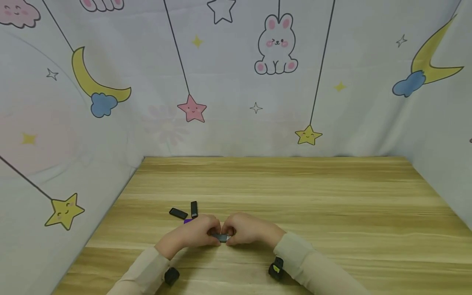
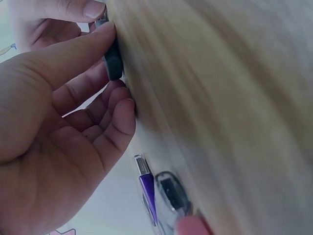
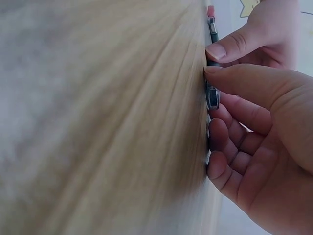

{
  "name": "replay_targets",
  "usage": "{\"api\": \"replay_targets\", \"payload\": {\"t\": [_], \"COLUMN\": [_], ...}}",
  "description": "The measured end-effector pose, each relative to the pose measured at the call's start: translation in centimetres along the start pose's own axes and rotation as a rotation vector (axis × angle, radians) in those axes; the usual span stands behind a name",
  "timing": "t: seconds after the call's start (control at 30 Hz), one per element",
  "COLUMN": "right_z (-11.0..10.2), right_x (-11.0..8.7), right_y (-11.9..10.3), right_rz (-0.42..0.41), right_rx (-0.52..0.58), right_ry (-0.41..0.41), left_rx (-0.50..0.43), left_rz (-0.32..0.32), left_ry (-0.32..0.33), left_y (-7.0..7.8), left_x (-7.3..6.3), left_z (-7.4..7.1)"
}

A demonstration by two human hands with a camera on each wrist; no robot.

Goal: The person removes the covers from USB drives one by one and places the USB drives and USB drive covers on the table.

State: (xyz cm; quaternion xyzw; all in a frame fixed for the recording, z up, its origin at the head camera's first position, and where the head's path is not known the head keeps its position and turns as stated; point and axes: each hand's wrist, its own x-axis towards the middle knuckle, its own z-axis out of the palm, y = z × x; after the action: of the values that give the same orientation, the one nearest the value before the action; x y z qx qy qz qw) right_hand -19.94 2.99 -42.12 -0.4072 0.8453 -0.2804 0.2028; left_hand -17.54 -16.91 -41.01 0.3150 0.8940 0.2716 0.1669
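Note:
Both hands meet low over the wooden table, holding one small dark grey USB stick (image 1: 222, 238) between them. My left hand (image 1: 203, 232) pinches its left part between thumb and fingers; a rounded dark end (image 2: 114, 66) sticks out below the thumb in the left wrist view. At the other end, the right hand (image 1: 245, 229) pinches the lighter, silvery part. In the right wrist view, the stick's end (image 3: 213, 98) shows beyond the right thumb. Fingers hide much of the stick, and I cannot tell whether its parts are joined.
Two black sticks (image 1: 178, 213) (image 1: 194, 209) lie behind the left hand. A purple USB stick (image 2: 148, 191) with a metal plug lies beside a shiny stick (image 2: 168, 193) and a red piece (image 2: 193, 225). A patterned cloth (image 1: 236, 135) hangs behind the table (image 1: 313, 196).

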Motion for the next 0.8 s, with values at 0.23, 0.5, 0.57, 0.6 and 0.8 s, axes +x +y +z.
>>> {"api": "replay_targets", "payload": {"t": [0.23, 0.5, 0.57, 0.6, 0.8], "right_z": [-0.12, -0.34, -0.38, -0.39, -0.84], "right_x": [-0.14, -0.38, -0.42, -0.46, -0.61], "right_y": [0.09, -0.15, -0.16, -0.17, -0.13], "right_rz": [-0.013, -0.018, -0.006, 0.004, -0.009], "right_rx": [0.016, 0.061, 0.070, 0.071, 0.099], "right_ry": [-0.011, 0.010, 0.015, 0.017, 0.027], "left_rx": [0.012, -0.013, -0.007, -0.004, 0.010], "left_rz": [0.005, -0.041, -0.040, -0.038, -0.013], "left_ry": [-0.001, -0.015, -0.019, -0.021, -0.013], "left_y": [0.20, 0.68, 0.71, 0.74, 1.02], "left_x": [-0.01, -0.02, 0.06, 0.09, 0.13], "left_z": [-0.06, -0.47, -0.48, -0.50, -0.61]}}
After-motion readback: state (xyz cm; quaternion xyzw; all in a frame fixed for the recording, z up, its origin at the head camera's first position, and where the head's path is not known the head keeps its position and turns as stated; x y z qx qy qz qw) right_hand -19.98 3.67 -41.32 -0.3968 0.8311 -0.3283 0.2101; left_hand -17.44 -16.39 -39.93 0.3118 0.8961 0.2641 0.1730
